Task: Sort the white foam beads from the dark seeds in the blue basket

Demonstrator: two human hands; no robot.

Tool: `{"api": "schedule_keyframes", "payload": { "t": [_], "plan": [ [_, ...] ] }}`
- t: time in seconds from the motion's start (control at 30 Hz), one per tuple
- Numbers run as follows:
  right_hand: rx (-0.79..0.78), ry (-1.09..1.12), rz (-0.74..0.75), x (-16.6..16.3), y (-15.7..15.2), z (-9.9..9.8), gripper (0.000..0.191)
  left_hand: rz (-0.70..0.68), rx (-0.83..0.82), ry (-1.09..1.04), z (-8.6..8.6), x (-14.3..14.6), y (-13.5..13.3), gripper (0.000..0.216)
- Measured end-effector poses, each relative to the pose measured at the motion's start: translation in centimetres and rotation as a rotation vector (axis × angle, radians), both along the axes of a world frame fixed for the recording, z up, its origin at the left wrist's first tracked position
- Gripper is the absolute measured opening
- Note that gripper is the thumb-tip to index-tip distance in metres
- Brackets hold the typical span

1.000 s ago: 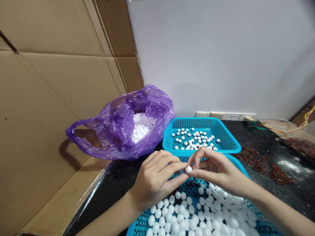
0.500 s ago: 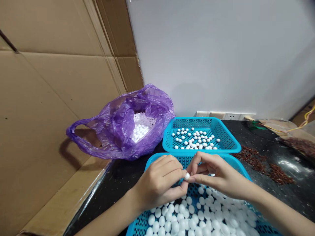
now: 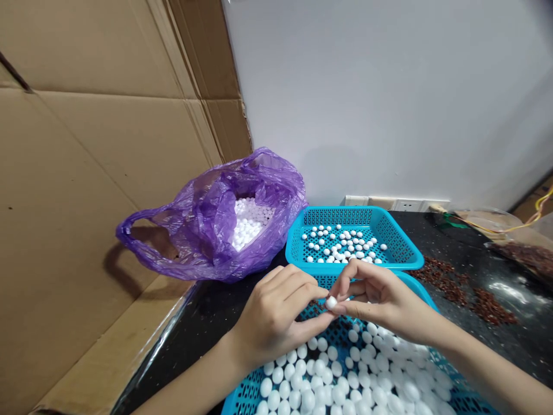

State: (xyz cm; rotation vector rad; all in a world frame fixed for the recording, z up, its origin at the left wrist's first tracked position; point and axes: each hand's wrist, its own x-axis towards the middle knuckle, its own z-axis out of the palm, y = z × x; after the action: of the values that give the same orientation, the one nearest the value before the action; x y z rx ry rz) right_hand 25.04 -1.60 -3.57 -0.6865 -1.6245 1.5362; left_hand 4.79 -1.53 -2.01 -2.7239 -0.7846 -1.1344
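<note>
Both hands met over the near blue basket (image 3: 425,297) | left hand (image 3: 272,314) and right hand (image 3: 380,297) pinched one white ball (image 3: 330,302) between fingertips, held up clear of the heap, I judged for close handling.

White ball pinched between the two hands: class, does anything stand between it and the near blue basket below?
Nothing visible does. The white ball, pinched by left hand and right hand, hangs over the near blue basket with only air below.

glossy perforated plastic basket (image 3: 298,245), crinkly shiny plastic bag (image 3: 207,230), matt cardboard (image 3: 86,173), polished dark counter (image 3: 496,323).
</note>
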Motion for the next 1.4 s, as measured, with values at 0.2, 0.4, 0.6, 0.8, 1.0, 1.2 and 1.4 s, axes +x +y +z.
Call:
{"api": "schedule_keyframes", "payload": {
  "t": [0.2,0.4,0.6,0.8,1.0,1.2,1.4],
  "plan": [
    [0.119,-0.218,-0.027,0.6,0.4,0.1,0.013,0.147,-0.163,0.148,-0.7,-0.1,0.2,0.02],
    [0.286,-0.494,0.093,1.0,0.9,-0.4,0.009,0.185,-0.211,0.284,-1.0,-0.1,0.3,0.01],
    [0.292,-0.204,-0.452,1.2,2.0,-1.1,0.036,0.196,-0.221,0.271,-1.0,-0.1,0.4,0.017],
    [0.274,-0.294,-0.421,1.4,2.0,-1.2,0.012,0.19,-0.286,0.339,-1.0,-0.1,0.4,0.007],
    [0.476,-0.71,-0.095,1.1,1.4,-1.1,0.022,0.189,-0.317,0.382,-1.3,-0.2,0.5,0.009],
    [0.648,-0.955,-0.122,1.5,1.5,-2.3,0.037,0.323,-0.435,0.399,-1.7,-0.5,0.9,0.015],
    [0.723,-1.11,-0.101,1.4,1.3,-2.0,0.032,0.356,-0.544,0.574,-1.2,-0.3,0.9,0.02]
  ]
}}
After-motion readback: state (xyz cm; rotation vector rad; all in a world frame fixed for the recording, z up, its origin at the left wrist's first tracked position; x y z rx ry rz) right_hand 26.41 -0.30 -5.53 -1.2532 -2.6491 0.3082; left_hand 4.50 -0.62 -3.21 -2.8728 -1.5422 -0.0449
